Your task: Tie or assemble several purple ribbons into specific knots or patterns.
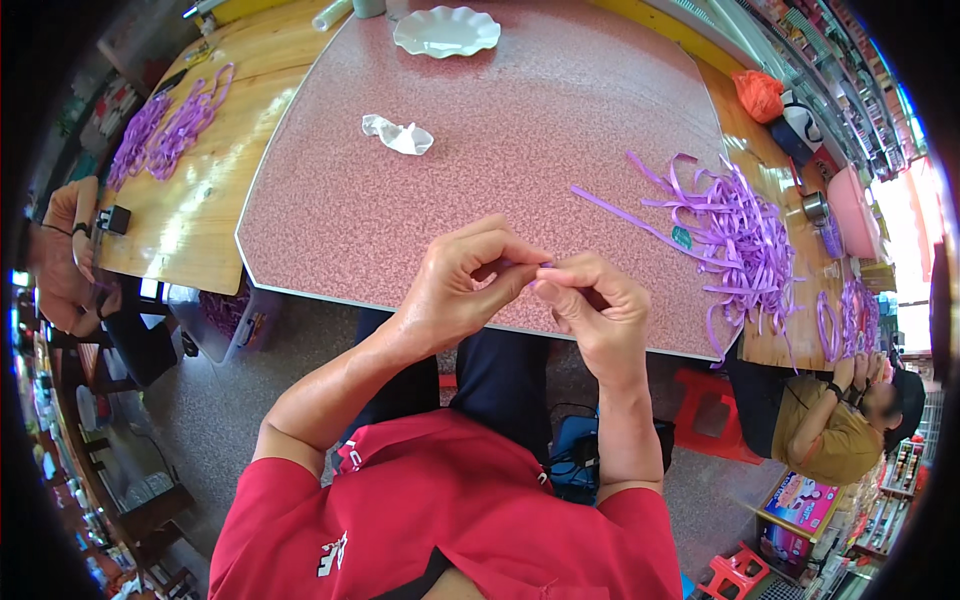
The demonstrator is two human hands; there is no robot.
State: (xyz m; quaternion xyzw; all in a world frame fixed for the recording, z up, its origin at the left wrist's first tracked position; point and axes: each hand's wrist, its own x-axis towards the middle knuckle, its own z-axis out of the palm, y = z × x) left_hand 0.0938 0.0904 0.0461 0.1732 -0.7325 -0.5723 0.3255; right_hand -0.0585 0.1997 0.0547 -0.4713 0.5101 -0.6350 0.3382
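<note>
Over the near edge of the pink speckled table (480, 180), my left hand (468, 280) and my right hand (600, 312) meet at the fingertips. Both are closed in a pinch on a small bit of purple ribbon (545, 267), most of it covered by the fingers. To the right of them lies a tangled heap of purple ribbons (745, 240), with one long strand reaching left toward my right hand. A small green round piece (682, 237) rests on the heap's left side.
Farther back are a crumpled white tissue (405, 137) and a white scalloped plate (447, 33). More purple ribbons (180, 128) lie on the wooden table at left, near another person's hands (72, 225). At right, a person in a brown shirt (825, 430) sits past a red stool (710, 415).
</note>
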